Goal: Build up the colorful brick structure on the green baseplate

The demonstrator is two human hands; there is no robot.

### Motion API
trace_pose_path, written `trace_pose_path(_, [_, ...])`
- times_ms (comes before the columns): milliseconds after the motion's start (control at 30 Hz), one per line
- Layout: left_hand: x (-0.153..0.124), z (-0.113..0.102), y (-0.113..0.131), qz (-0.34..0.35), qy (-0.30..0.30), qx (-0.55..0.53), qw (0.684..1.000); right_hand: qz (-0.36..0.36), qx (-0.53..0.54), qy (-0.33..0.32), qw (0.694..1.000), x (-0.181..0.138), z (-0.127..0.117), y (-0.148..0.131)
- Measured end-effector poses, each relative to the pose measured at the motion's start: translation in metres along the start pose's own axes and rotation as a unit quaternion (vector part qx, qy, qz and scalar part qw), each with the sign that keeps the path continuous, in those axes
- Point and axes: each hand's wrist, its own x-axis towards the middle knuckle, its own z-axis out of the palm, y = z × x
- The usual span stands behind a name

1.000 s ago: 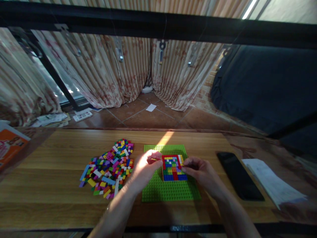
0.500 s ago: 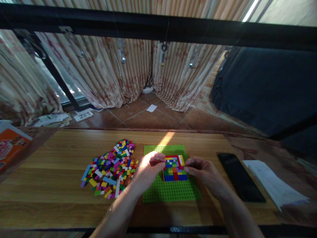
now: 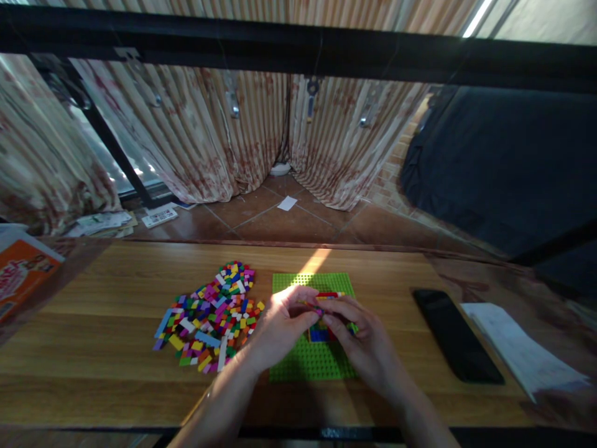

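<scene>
Over the green baseplate [image 3: 298, 368], the left hand [image 3: 283, 322] and right hand [image 3: 361, 328] pinch tiny bricks [image 3: 319, 312] between their fingers, apparently adjusting them; the next move likely calls for careful alignment.

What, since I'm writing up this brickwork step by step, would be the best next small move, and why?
Probably ease the right hand back slightly: its fingertips meet those of the left hand around what looks like a small pinkish piece, and together the hands hide much of the brick panel over the green baseplate.
</scene>
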Motion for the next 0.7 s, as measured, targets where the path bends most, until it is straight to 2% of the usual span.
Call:
trace_pose_path(133, [-0.001,0.003,0.002,-0.004,-0.019,-0.024,1.000,0.000,-0.002,0.002,1.000,0.001,0.004,-0.001])
trace_pose_path(233, [-0.001,0.003,0.001,0.001,-0.012,-0.007,1.000,-0.001,-0.004,0.006,1.000,0.000,0.001,0.002])
trace_pose_path(333, [0.001,0.000,0.001,0.000,0.038,0.057,0.998,0.013,-0.004,0.031,0.999,-0.002,-0.013,0.009])
trace_pose_path(433, [0.003,-0.006,-0.001,-0.019,0.119,0.138,0.983,0.071,-0.026,0.057,0.995,-0.005,-0.035,0.019])
trace_pose_path(500, [0.004,-0.011,-0.004,-0.021,0.154,0.199,0.968,0.104,-0.047,0.049,0.992,-0.007,-0.046,0.025])
trace_pose_path(567, [0.005,-0.014,-0.009,-0.015,0.162,0.238,0.958,0.127,-0.053,0.022,0.990,-0.009,-0.052,0.029])
trace_pose_path(700, [0.005,-0.012,-0.017,-0.011,0.121,0.233,0.965,0.156,-0.052,-0.033,0.986,-0.010,-0.049,0.030])
